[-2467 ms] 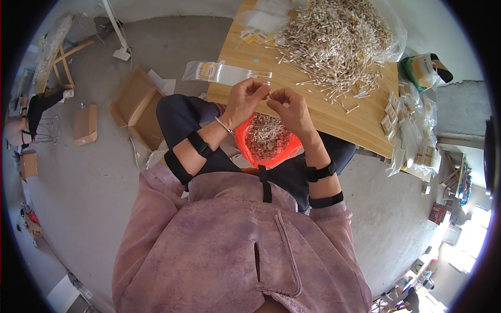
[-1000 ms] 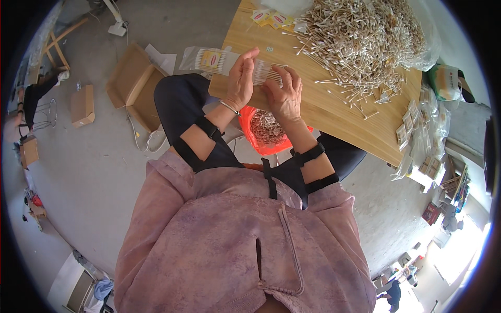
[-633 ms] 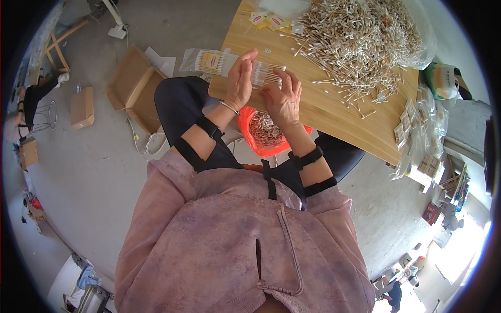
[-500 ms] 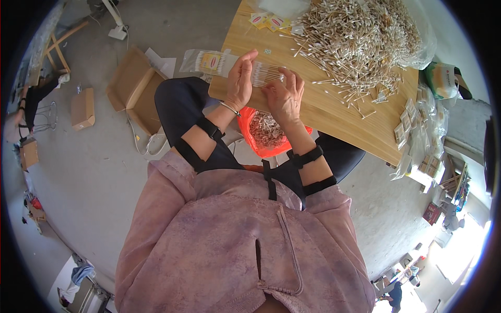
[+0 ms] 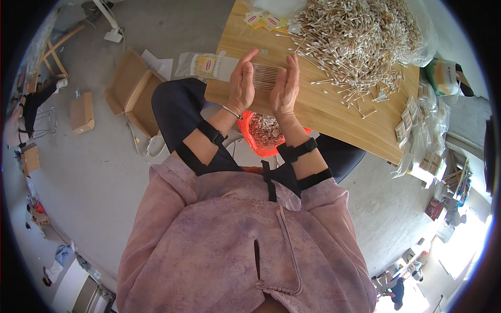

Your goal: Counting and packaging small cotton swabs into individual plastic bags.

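Observation:
A row of cotton swabs [image 5: 265, 77] lies side by side on the wooden table [image 5: 334, 122]. My left hand [image 5: 242, 86] stands on edge at the row's left end, fingers stretched. Facing it at the right end is my right hand [image 5: 285, 88], also with straight fingers. The swab tips are hidden behind both hands. Left of my left hand, a clear packet [image 5: 205, 65] with swabs and a yellow card reaches past the table's edge. A big heap of loose cotton swabs [image 5: 360, 41] covers the table's far right.
Yellow cards [image 5: 274, 22] lie at the far edge. A red bag [image 5: 245, 136] of swabs sits below the near edge, between my knees. Packed swabs in clear plastic [image 5: 409, 122] lie at the right edge. An open cardboard box [image 5: 125, 88] stands on the floor at left.
My right hand has turned from palm-down over the row to upright at its right end, its fingers straightening. The left hand stays at the left end.

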